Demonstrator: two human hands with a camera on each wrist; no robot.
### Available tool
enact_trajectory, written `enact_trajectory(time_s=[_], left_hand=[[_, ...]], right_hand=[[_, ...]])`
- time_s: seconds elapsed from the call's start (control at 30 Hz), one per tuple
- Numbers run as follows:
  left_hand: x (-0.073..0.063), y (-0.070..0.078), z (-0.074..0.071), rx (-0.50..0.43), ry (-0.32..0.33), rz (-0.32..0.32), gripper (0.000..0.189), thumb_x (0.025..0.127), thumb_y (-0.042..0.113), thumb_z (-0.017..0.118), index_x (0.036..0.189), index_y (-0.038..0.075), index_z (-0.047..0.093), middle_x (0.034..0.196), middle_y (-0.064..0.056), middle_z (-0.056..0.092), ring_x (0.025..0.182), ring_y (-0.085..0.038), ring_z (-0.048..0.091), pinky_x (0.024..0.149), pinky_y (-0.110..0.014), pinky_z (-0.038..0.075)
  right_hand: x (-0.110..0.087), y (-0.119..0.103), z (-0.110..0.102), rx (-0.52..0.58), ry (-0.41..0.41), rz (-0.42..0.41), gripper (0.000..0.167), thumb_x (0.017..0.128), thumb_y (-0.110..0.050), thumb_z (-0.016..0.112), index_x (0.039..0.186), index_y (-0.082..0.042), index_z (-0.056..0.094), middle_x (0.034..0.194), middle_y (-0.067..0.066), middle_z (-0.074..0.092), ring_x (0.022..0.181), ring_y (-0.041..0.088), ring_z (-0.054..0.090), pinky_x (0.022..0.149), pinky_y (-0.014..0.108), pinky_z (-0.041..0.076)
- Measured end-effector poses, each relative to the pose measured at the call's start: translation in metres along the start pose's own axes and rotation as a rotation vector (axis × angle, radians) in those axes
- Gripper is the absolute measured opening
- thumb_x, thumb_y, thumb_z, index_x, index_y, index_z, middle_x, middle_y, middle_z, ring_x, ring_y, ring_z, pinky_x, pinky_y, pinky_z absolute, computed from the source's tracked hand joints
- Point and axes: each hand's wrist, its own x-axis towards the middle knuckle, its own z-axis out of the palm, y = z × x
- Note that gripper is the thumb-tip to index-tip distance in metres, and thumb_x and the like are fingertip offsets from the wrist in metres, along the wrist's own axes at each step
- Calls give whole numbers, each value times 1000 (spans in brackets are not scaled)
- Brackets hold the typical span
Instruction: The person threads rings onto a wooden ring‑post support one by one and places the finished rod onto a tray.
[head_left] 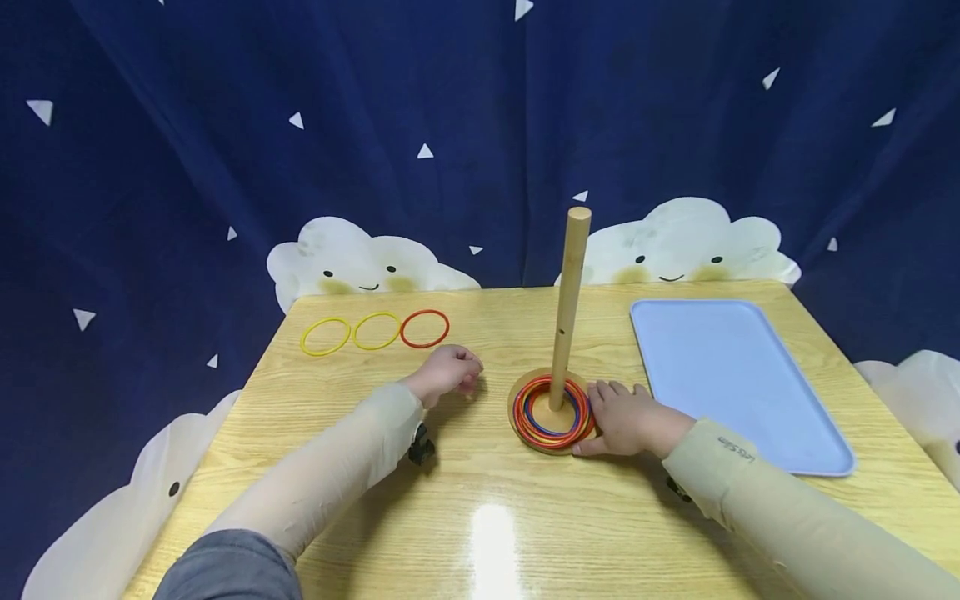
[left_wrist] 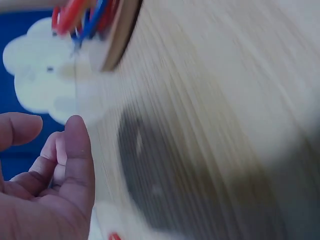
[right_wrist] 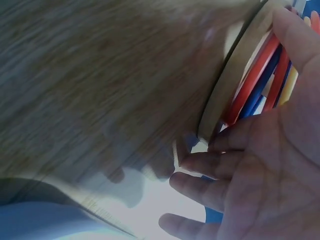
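Post (head_left: 572, 292): pale wood, rising from a round base (head_left: 551, 421) on the table (head_left: 600, 517); centre of the clock used here, 12 toward the curtain (head_left: 480, 83).
Ring stack (head_left: 522, 407): red, yellow and blue rings lying on the base, around the foot of the post.
Left hand (head_left: 452, 372): between 9 and 10 o'clock, in the gap between the red ring (head_left: 423, 347) and the base; released, holding nothing, fingers loosely curled, thumb and forefinger tips apart in the left wrist view.
Right hand (head_left: 626, 421): at 3 o'clock, resting against the edge of the base beside the ring stack; fingers spread and relaxed, grasping nothing, thumb toward 4 o'clock.
Loose rings: 3 in a row, flat on the table toward 10 o'clock; the outer yellow ring (head_left: 320, 354) lies just beside the inner yellow ring (head_left: 372, 348), with the red ring nearest the post. Whether the last 2 touch, I cannot tell.
Tray (head_left: 735, 375): light blue, rectangular, between 2 and 3 o'clock, beyond the right hand.
Backdrop: dark blue curtain with white triangles, 1 smiling cloud (head_left: 375, 258) at 11 o'clock.
Glare: bright patch (head_left: 492, 546) on the table at 7 o'clock.
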Motion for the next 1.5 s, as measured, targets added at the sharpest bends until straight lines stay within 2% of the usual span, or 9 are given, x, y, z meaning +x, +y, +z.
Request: enact_trajectory(time_s=[0.13,0.2,0.47,0.77,0.9,1.0,1.23,1.4,1.5], left_hand=[[2,-9,-26,-25,65,-37,11,104,5,52,100,-3,58,80,-7,53,74,-20,55,79,-40,58],[5,-15,-40,-53,110,-52,13,104,5,51,101,-5,58,82,-8,55,74,-19,56,78,-38,58],[13,-41,-87,-264,289,-120,29,106,5,49,125,-17,52,90,-9,59,71,-12,58,71,-23,58],[19,-51,-103,-284,367,-147,40,107,8,51,138,-17,48,104,-12,59,85,-14,60,83,-24,57],[25,-53,-104,-282,441,-170,39,105,9,57,136,-14,54,103,-9,60,83,-12,60,82,-23,56],[32,-52,-101,-184,512,-186,37,102,11,63,133,-9,59,102,-10,63,85,-15,59,81,-28,54],[42,-48,-88,268,569,-159,28,98,17,69,114,-6,67,120,-24,64,117,-39,56,95,-50,52],[47,-41,-88,447,561,-182,21,95,13,66,102,-6,72,106,-23,70,106,-39,61,94,-50,53],[51,-39,-89,493,522,-189,14,92,7,65,97,-5,72,101,-22,70,96,-36,61,90,-49,55]], right_hand=[[-1,0,0,-17,8,1,107,92,-66,66,149,19,34,153,39,34,140,57,34,108,76,29],[-1,1,0,-23,10,0,107,92,-66,66,149,19,35,153,40,34,140,57,34,108,76,29],[-2,1,1,-23,21,-4,108,92,-67,65,149,19,34,153,39,34,140,56,34,108,76,29],[-4,2,2,-14,25,0,107,92,-66,66,149,18,34,153,39,34,141,55,34,108,75,30],[-4,2,2,-30,43,-16,106,92,-66,65,149,18,35,152,38,36,142,53,35,108,75,31],[-3,2,2,-33,46,-17,106,92,-67,65,150,18,35,153,38,36,142,53,35,108,74,31],[-1,2,4,-20,40,-7,106,92,-67,64,150,17,34,154,37,35,143,52,34,109,74,30],[-1,2,4,-13,33,3,106,92,-66,65,151,16,33,155,37,34,143,52,33,111,74,27],[-2,3,3,-24,33,7,107,92,-67,65,151,16,33,155,37,34,143,53,33,111,73,28]])
